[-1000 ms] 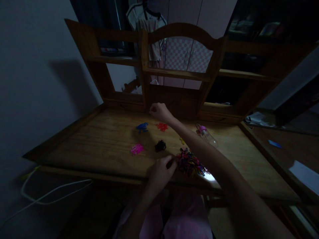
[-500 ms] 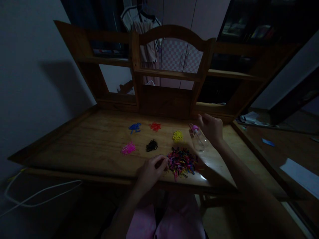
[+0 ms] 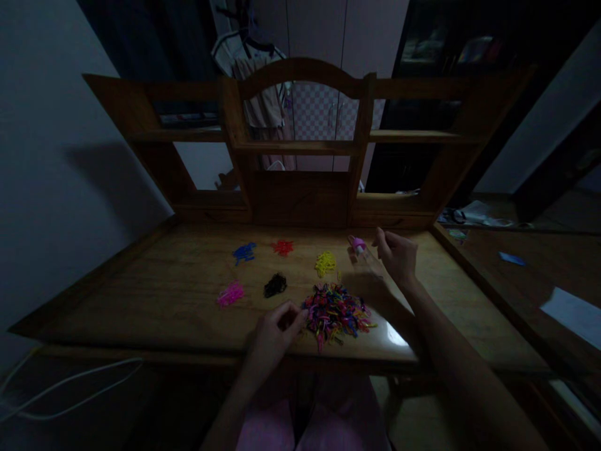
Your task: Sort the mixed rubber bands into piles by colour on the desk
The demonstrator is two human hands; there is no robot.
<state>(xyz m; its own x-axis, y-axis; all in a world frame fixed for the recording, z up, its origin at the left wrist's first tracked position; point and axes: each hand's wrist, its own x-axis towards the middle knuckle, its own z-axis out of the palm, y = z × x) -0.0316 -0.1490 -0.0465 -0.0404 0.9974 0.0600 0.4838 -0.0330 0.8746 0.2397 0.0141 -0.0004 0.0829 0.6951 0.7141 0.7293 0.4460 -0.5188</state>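
Note:
A heap of mixed-colour small rubber bands [image 3: 335, 313] lies near the front edge of the wooden desk. My left hand [image 3: 277, 329] is at the heap's left edge, thumb and forefinger pinched together; whatever lies between the tips is too small to make out. Above the desk to the right, my right hand [image 3: 398, 254] is held with curled fingers, and its contents are hidden. Beside and partly behind it lies a clear bottle [image 3: 373, 266] with a pink cap [image 3: 358, 245]. Single-colour piles lie further off: yellow [image 3: 325, 263], red [image 3: 283, 247], black [image 3: 275, 285], blue [image 3: 244, 252] and pink [image 3: 230, 293].
A wooden shelf unit [image 3: 300, 148] rises along the desk's back edge. The wall [image 3: 42, 188] borders the left side. To the right is a lower brown surface with a white paper [image 3: 573, 313]. A white cable [image 3: 79, 376] hangs at the lower left.
The whole view has shifted slightly, so the desk sits lower and further left. My right hand has moved a little right relative to the bottle. My left hand stays beside the heap.

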